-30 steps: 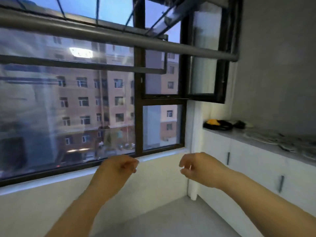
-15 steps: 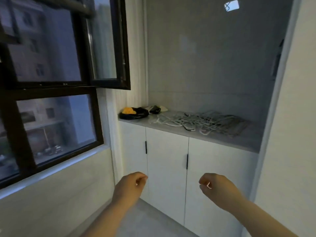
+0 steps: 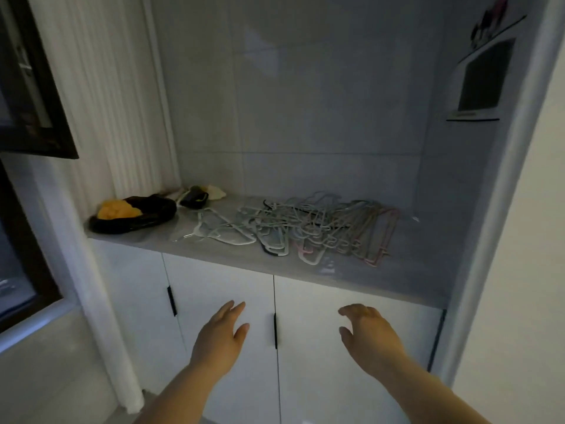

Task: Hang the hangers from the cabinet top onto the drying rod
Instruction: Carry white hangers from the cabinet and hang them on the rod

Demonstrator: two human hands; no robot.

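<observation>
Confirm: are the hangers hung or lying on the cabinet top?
Lying: the hangers form a tangled flat pile on the cabinet top. No rod is in view; left hand and right hand hold nothing.

The hangers (image 3: pixel 305 228) in front of you look like thin wire with a matt coating in grey, white and pink. Your cabinet top (image 3: pixel 214 255) is a smooth grey slab, glossy enough to mirror them faintly. The doors (image 3: pixel 220 289) below are smooth white with a soft sheen, and their handles (image 3: pixel 171 301) are matt black. The wall tiles (image 3: pixel 305 102) are glossy and reflective. To your left, the ribbed white surface (image 3: pixel 101 102) looks matt; you cannot tell whether it is cloth or panel.
</observation>
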